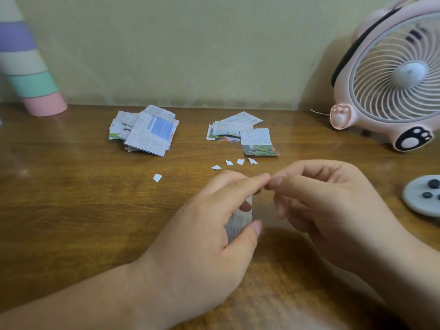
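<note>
I read this as the tearing step; the paper (238,222), a small folded printed piece, is held upright just above the desk (71,198), near its front edge and well short of both piles; the left hand (209,225) has it in a closed grip, thumb against the near face and fingers curled round the far side; the right hand (333,206) meets it at the top, its grip pinched tight, thumb to forefinger, on the paper's upper edge, though the fingertips hide the exact corner. Six small white scraps (240,161) lie on the desk just beyond the hands, so I judge another bit is about to come off. Further back sit the left pile (147,132) and the right pile (240,132) of folded pieces.

Next I would keep the left grip firm and low, twist the right pinch away to tear a small bit free, then drop it beside the scraps; the pull must be short, or the tear may run down the fold.
</note>
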A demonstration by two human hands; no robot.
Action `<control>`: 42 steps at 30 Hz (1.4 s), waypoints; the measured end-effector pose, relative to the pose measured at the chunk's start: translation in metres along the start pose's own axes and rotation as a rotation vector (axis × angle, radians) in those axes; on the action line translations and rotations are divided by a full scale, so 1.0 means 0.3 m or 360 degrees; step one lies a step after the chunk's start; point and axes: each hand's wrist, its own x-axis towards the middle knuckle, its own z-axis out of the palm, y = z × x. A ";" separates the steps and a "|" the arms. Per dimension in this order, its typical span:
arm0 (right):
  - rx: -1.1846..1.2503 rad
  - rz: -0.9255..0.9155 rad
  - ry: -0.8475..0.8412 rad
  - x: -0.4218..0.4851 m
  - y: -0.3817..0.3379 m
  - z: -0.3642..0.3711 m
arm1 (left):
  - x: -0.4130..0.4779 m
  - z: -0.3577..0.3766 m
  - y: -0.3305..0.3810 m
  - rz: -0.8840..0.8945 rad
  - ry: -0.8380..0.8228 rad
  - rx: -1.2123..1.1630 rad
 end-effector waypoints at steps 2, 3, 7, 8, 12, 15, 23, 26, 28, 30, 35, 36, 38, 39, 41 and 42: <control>0.0038 0.0003 0.0003 0.000 0.002 -0.001 | 0.000 -0.001 0.002 -0.0007 0.0000 0.0010; 0.0041 0.0004 0.0006 0.000 0.004 -0.002 | 0.001 -0.002 0.002 -0.0014 -0.0001 0.0011; -0.0031 -0.0009 0.0027 -0.003 0.010 -0.002 | 0.001 0.000 0.000 -0.0040 0.0005 -0.0031; -0.0039 -0.0010 0.0031 -0.003 0.010 -0.003 | 0.002 0.001 -0.001 -0.0044 0.0006 -0.0043; -0.0042 -0.0015 0.0041 0.001 0.011 -0.002 | 0.004 0.007 -0.010 -0.0045 0.0021 -0.0071; -0.0037 -0.0019 0.0041 0.003 0.012 0.000 | 0.007 0.010 -0.019 -0.0103 0.0019 -0.0299; 0.0012 -0.0041 0.0019 0.002 0.012 0.010 | 0.031 0.001 -0.040 -0.0239 -0.0006 -0.0960; 0.0010 -0.0055 0.0014 0.001 0.013 0.015 | 0.033 -0.002 -0.037 -0.0278 0.0031 -0.1003; 0.0009 -0.0079 0.0003 -0.001 0.012 0.018 | 0.034 -0.003 -0.033 -0.0290 0.0061 -0.0989; -0.0014 -0.0109 -0.0018 -0.002 0.011 0.019 | 0.036 -0.004 -0.030 -0.0299 0.0099 -0.0961; -0.0229 -0.0204 -0.0057 -0.011 0.016 0.022 | 0.038 -0.005 -0.025 -0.0323 0.0191 -0.0968; -0.0258 -0.0230 -0.0054 -0.011 0.017 0.023 | 0.038 -0.005 -0.023 -0.0346 0.0204 -0.0981; -0.0287 -0.0256 -0.0043 -0.011 0.019 0.025 | 0.039 -0.005 -0.017 -0.0392 0.0227 -0.1005; -0.0283 -0.0253 -0.0041 -0.011 0.018 0.025 | 0.039 -0.006 -0.014 -0.0412 0.0239 -0.1013; -0.0243 -0.0235 -0.0058 -0.010 0.016 0.023 | 0.039 -0.007 -0.010 -0.0439 0.0266 -0.1018; -0.0215 -0.0227 -0.0073 -0.011 0.016 0.022 | 0.039 -0.007 -0.009 -0.0444 0.0275 -0.1016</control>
